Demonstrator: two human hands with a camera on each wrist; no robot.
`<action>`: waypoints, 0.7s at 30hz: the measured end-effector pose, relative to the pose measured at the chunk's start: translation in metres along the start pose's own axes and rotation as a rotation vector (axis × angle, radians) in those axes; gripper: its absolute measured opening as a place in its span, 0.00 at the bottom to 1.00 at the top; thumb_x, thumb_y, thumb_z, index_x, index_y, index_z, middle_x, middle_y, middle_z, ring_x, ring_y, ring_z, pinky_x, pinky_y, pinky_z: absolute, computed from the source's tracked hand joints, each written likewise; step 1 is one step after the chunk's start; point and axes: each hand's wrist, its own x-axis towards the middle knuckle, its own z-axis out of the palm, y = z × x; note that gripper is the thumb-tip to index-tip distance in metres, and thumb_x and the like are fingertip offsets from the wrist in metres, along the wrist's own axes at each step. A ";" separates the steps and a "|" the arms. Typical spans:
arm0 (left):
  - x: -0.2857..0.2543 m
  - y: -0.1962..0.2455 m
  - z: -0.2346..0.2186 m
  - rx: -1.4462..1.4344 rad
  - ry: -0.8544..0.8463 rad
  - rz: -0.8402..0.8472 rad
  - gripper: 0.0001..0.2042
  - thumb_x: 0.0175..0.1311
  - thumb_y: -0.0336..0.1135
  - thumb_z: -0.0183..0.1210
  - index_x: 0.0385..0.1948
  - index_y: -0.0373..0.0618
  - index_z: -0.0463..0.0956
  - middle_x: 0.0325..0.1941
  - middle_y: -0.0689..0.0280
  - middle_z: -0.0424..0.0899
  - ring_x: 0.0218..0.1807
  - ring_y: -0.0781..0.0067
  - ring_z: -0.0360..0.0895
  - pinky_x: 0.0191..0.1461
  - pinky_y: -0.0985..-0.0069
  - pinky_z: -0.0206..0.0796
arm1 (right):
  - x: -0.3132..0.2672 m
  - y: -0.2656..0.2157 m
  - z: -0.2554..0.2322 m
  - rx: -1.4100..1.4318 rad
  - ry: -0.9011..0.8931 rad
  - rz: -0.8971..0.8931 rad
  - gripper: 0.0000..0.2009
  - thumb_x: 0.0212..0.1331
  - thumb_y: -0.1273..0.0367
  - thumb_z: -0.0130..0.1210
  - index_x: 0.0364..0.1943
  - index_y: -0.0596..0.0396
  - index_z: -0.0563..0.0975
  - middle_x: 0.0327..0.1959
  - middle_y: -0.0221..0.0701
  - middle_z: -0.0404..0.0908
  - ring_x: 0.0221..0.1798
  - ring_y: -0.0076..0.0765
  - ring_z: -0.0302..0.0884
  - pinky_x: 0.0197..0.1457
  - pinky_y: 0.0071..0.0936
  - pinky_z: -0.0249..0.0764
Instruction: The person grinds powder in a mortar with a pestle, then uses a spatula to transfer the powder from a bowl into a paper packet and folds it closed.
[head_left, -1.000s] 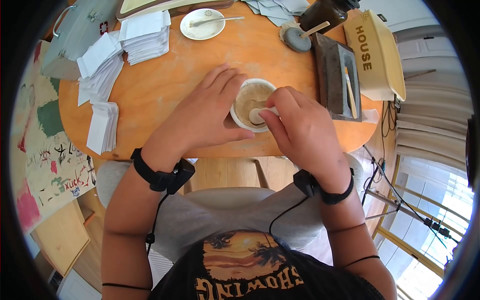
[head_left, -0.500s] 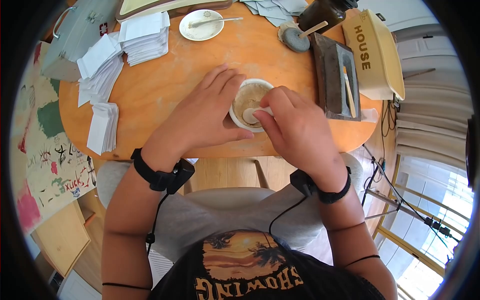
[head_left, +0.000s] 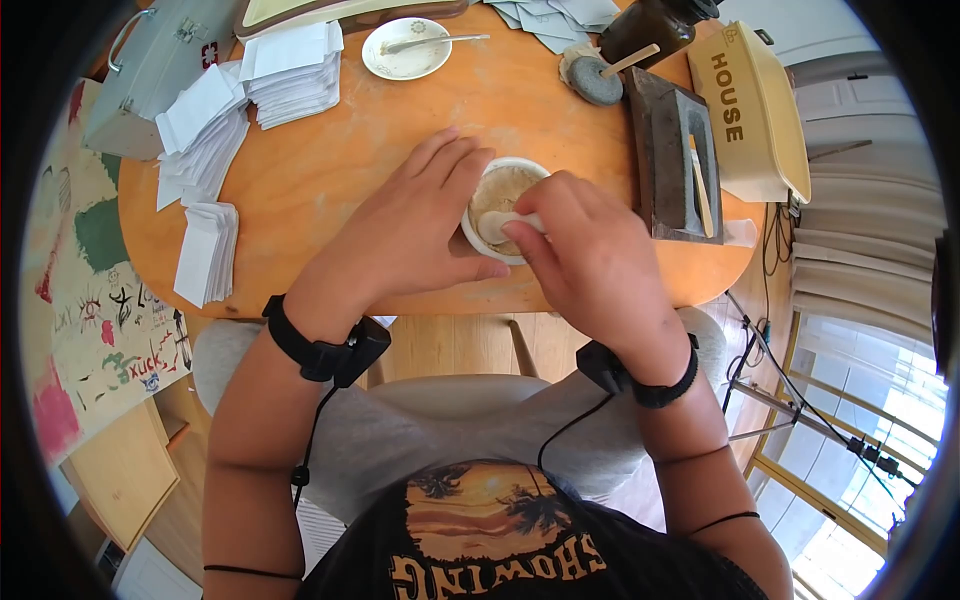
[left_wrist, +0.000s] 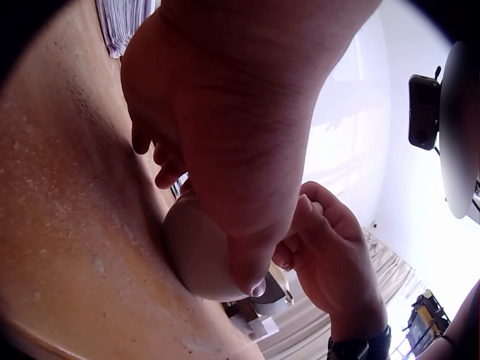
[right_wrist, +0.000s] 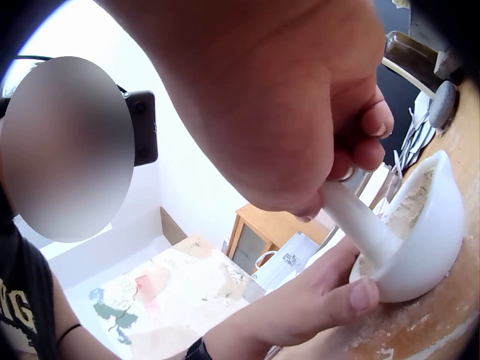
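Note:
A white mortar [head_left: 513, 162] with pale brown powder inside stands near the table's front edge. My left hand [head_left: 415, 220] steadies it from the left, thumb along the near side and fingers reaching round the far side; in the left wrist view the thumb [left_wrist: 251, 266] presses on the smooth outer wall. My right hand [head_left: 600, 260] grips the handle of a white pestle [right_wrist: 364, 225], fingers curled round its upper part. The pestle's rounded head rests in the powder at the mortar's left inner side. The right wrist view shows the pestle tilted and the mortar's pointed spout.
Stacks of white paper packets [head_left: 292, 80] lie at the left beside a grey metal case [head_left: 150, 80]. A small dish [head_left: 400, 65] with a spoon sits at the back. To the right are a dark inkstone-like slab [head_left: 665, 150], a grey stone disc [head_left: 597, 82] with a stick, and a yellow HOUSE box [head_left: 750, 110].
The pestle head has moved left across the powder from the mortar's lower right, and my right hand has shifted slightly left with it. My left hand has stayed in place.

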 end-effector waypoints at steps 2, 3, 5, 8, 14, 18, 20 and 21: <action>0.001 0.001 0.000 0.020 0.021 0.014 0.50 0.56 0.57 0.81 0.76 0.34 0.68 0.81 0.44 0.72 0.87 0.38 0.61 0.89 0.52 0.60 | 0.000 0.000 0.000 -0.018 -0.024 -0.001 0.11 0.67 0.68 0.70 0.41 0.55 0.77 0.39 0.40 0.84 0.42 0.56 0.85 0.43 0.49 0.81; 0.001 0.001 -0.001 0.020 0.017 0.014 0.50 0.57 0.57 0.81 0.76 0.34 0.68 0.81 0.43 0.72 0.87 0.37 0.61 0.89 0.52 0.60 | 0.001 -0.001 -0.004 -0.009 0.002 -0.010 0.11 0.68 0.68 0.70 0.41 0.55 0.77 0.39 0.40 0.84 0.42 0.56 0.85 0.43 0.49 0.81; -0.001 0.000 -0.001 0.019 0.016 0.009 0.50 0.57 0.58 0.81 0.76 0.34 0.68 0.81 0.43 0.72 0.87 0.37 0.61 0.89 0.52 0.60 | 0.003 -0.002 -0.005 0.001 0.024 -0.022 0.11 0.68 0.67 0.70 0.41 0.55 0.77 0.39 0.40 0.84 0.42 0.56 0.84 0.43 0.49 0.81; 0.001 -0.001 0.000 -0.006 -0.013 -0.005 0.54 0.54 0.55 0.83 0.79 0.33 0.65 0.84 0.45 0.68 0.89 0.36 0.57 0.90 0.51 0.57 | 0.002 0.000 0.000 -0.015 0.009 -0.024 0.11 0.69 0.67 0.69 0.41 0.55 0.77 0.39 0.40 0.83 0.42 0.56 0.84 0.44 0.49 0.81; -0.001 0.000 -0.001 -0.011 -0.017 -0.012 0.54 0.55 0.56 0.83 0.80 0.33 0.65 0.84 0.45 0.69 0.89 0.36 0.58 0.90 0.51 0.57 | 0.003 -0.001 0.001 0.043 0.060 0.001 0.10 0.68 0.69 0.69 0.41 0.54 0.77 0.39 0.40 0.83 0.43 0.56 0.84 0.45 0.49 0.81; 0.001 0.000 -0.001 -0.005 -0.028 -0.017 0.54 0.55 0.55 0.83 0.80 0.34 0.65 0.84 0.45 0.69 0.89 0.36 0.57 0.90 0.51 0.57 | 0.002 0.001 0.004 0.007 0.026 0.009 0.10 0.67 0.70 0.70 0.42 0.54 0.78 0.39 0.39 0.83 0.43 0.55 0.85 0.45 0.48 0.80; 0.000 0.000 -0.001 -0.003 -0.023 -0.021 0.54 0.54 0.55 0.83 0.80 0.34 0.65 0.84 0.45 0.69 0.90 0.36 0.57 0.90 0.51 0.57 | 0.003 0.002 0.003 0.003 0.050 -0.001 0.10 0.67 0.70 0.70 0.43 0.54 0.79 0.39 0.39 0.83 0.43 0.55 0.85 0.45 0.48 0.80; 0.000 0.001 -0.001 -0.005 -0.023 -0.024 0.54 0.54 0.55 0.83 0.80 0.34 0.65 0.84 0.45 0.69 0.90 0.36 0.57 0.90 0.51 0.57 | 0.004 0.001 0.004 0.028 0.065 0.004 0.10 0.67 0.70 0.70 0.43 0.54 0.79 0.39 0.39 0.83 0.43 0.55 0.85 0.45 0.48 0.80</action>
